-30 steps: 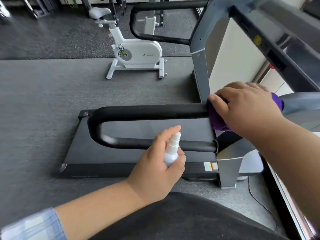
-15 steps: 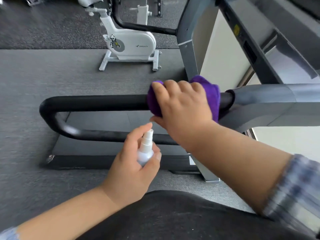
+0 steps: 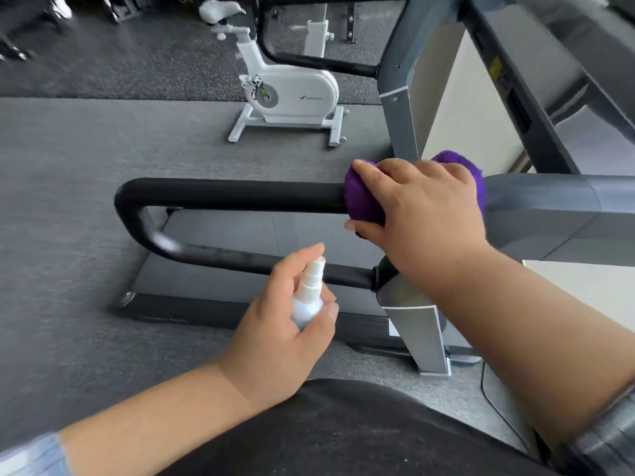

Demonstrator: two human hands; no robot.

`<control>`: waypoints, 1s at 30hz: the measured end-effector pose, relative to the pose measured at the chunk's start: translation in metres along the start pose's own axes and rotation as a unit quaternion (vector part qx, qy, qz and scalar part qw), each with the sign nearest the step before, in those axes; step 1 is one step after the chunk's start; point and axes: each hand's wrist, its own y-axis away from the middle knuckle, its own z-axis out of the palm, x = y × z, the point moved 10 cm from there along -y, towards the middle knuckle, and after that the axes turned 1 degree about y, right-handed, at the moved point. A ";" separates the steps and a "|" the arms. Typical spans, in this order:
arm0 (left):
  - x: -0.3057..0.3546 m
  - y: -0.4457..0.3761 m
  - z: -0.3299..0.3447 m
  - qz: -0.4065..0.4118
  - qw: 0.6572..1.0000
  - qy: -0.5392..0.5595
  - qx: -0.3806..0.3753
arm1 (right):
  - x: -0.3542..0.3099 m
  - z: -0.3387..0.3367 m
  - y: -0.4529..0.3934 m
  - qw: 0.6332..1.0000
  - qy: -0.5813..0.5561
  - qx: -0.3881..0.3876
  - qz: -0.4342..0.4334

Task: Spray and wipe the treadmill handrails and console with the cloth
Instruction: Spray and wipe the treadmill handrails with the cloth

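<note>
The only writing I can find is a small grey logo on the white exercise bike in the upper middle of the frame — too blurred for me to read. A yellow sticker high on the treadmill frame at upper right is just as unreadable.

My right hand is wrapped over the purple cloth, fingers curled across the top and thumb underneath, gripping the cloth round the upper black handrail at centre right, just where the foam meets the grey arm. Half a second ago the cloth sat further along the bar, towards its looped end; it is now back against the grey arm. My left hand, lower centre, holds the small white spray bottle upright as before, fingers closed round its body, forefinger raised beside the nozzle — the bottle is in front of the lower rail, not touching it as far as I can tell.

Count: one cloth, one bottle, one bike, two hands, and two treadmills — the second shows only its handrail at the top.
</note>
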 end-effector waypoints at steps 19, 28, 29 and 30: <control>-0.070 0.026 -0.165 0.021 1.000 -0.004 0.022 | -0.222 0.010 -0.083 0.996 0.031 0.059 -0.051; -0.127 0.043 -0.265 0.024 0.999 0.014 0.021 | -0.347 0.024 -0.130 0.985 0.104 -0.016 -0.133; -0.131 0.044 -0.271 0.027 0.999 0.017 0.017 | -0.357 0.026 -0.131 0.982 0.118 -0.022 -0.148; -0.133 0.045 -0.276 0.030 0.999 0.021 0.012 | -0.368 0.028 -0.131 0.978 0.132 -0.024 -0.162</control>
